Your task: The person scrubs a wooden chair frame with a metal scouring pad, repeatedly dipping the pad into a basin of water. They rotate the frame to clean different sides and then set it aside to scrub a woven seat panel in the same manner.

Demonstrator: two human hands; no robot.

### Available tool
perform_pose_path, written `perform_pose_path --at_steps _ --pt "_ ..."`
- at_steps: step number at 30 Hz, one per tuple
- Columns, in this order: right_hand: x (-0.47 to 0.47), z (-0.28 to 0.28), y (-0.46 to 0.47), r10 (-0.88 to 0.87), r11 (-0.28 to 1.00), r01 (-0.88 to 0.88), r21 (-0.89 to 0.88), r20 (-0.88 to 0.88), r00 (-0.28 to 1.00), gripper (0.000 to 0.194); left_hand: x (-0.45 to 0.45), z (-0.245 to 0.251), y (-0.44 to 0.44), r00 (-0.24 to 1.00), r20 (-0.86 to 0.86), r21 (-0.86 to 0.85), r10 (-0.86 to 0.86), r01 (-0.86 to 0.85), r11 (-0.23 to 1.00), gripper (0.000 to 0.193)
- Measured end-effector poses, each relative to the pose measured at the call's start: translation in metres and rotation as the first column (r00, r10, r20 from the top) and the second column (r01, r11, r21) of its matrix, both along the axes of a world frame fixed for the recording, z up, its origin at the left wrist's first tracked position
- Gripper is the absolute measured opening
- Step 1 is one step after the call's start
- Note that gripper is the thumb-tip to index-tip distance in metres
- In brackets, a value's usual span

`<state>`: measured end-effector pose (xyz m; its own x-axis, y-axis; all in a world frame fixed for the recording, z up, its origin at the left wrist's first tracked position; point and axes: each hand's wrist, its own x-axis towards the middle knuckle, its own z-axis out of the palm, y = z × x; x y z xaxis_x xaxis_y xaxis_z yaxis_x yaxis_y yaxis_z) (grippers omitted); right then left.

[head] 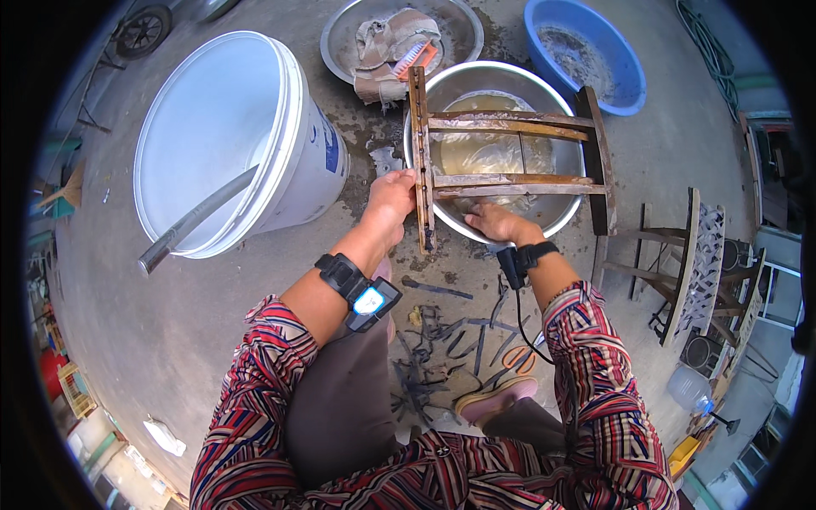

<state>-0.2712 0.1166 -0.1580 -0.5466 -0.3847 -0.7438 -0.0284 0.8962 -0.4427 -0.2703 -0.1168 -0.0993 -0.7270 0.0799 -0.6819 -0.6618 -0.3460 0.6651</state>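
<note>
A wet wooden frame (516, 189), with two end boards joined by crossbars, lies across a metal basin (561, 220) of murky water (475, 159). Several dark holes or studs run along its left end board (421, 153). My left hand (392, 201) grips that board at about its middle. Inside the basin's near side is my right hand (500, 223), just below the nearest crossbar. Its fingertips are low by the water, and whether they hold anything is not visible.
Left stands a large white plastic bucket (319, 153) with a grey pipe (197, 220). Behind are a second metal basin (468, 38) with a cloth (376, 86) and scrub brush (414, 58), and a blue basin (628, 76). Dark strips (414, 389) and orange-handled scissors (519, 360) lie near my feet.
</note>
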Motion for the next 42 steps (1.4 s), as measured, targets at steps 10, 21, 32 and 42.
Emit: perform_pose_path --at_steps 10,21,32,42 --pt "0.075 0.137 0.0 -0.498 0.67 0.349 -0.655 -0.05 0.865 0.047 0.009 0.038 0.013 0.986 0.095 0.163 0.14 -0.154 0.974 0.033" --pt "-0.032 0.086 -0.095 -0.698 0.452 0.444 -0.773 0.003 0.716 0.046 0.023 0.016 0.03 0.967 -0.25 0.068 0.048 -0.032 0.997 0.067" --pt "-0.153 0.097 -0.116 -0.717 0.531 0.63 -0.566 0.095 0.69 0.043 0.023 0.015 0.026 0.975 -0.208 0.052 0.075 -0.065 0.997 0.077" --pt "-0.049 0.092 -0.102 -0.383 0.864 -0.041 -0.502 -0.709 0.592 0.032 0.026 0.01 0.027 0.962 -0.274 0.024 0.017 -0.01 1.0 0.052"
